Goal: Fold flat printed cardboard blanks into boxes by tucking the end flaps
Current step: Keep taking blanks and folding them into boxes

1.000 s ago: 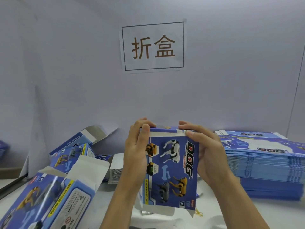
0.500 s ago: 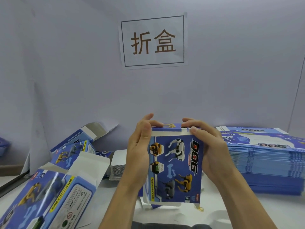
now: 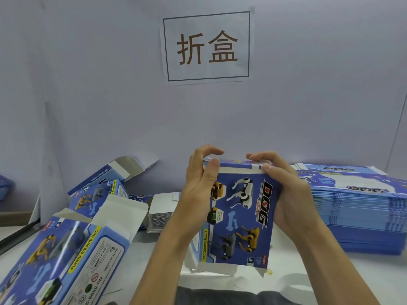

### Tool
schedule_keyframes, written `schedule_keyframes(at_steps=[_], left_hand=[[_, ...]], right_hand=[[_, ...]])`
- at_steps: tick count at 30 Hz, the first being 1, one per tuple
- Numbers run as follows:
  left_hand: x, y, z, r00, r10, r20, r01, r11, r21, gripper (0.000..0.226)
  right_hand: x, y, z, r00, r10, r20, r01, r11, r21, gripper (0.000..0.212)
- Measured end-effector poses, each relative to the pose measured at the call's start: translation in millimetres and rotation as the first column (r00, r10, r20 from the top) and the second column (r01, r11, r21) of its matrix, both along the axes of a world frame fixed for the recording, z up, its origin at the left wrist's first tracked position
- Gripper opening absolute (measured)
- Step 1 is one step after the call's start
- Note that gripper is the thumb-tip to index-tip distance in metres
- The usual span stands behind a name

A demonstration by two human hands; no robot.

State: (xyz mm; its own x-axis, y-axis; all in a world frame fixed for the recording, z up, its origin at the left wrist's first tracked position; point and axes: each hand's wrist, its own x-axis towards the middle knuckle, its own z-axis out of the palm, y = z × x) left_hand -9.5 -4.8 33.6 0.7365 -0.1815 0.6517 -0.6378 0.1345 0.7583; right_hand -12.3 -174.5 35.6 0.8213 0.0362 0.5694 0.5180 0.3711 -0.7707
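I hold a blue printed box [image 3: 240,219] upright in front of me, its face showing robot dogs and the word DOG. My left hand [image 3: 198,183] grips its left side, thumb pressed on the top left corner and fingers arched over the top. My right hand [image 3: 284,186] grips the right side, thumb and fingers curled on the top flap at the right corner. The top flap lies folded down. White flaps hang loose at the bottom end.
A tall stack of flat blue blanks [image 3: 356,208] sits at the right. Folded boxes with open end flaps [image 3: 66,256] lie at the left, another [image 3: 105,179] behind them. A stack of white cards [image 3: 161,212] stands behind my left forearm. A paper sign [image 3: 207,46] hangs on the wall.
The box has risen a little and both hands shifted up on its top end; the top flap has been pressed down flatter. My left fingers have lifted above the top edge.
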Motion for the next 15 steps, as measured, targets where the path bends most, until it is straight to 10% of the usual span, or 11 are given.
schedule_keyframes(at_steps=[15], left_hand=[[4.4, 5.7, -6.1, 0.998, -0.01, 0.061, 0.016, 0.995, -0.095, 0.028]], right_hand=[[3.8, 0.6, -3.3, 0.998, -0.055, -0.041, 0.059, 0.994, 0.088, 0.01]])
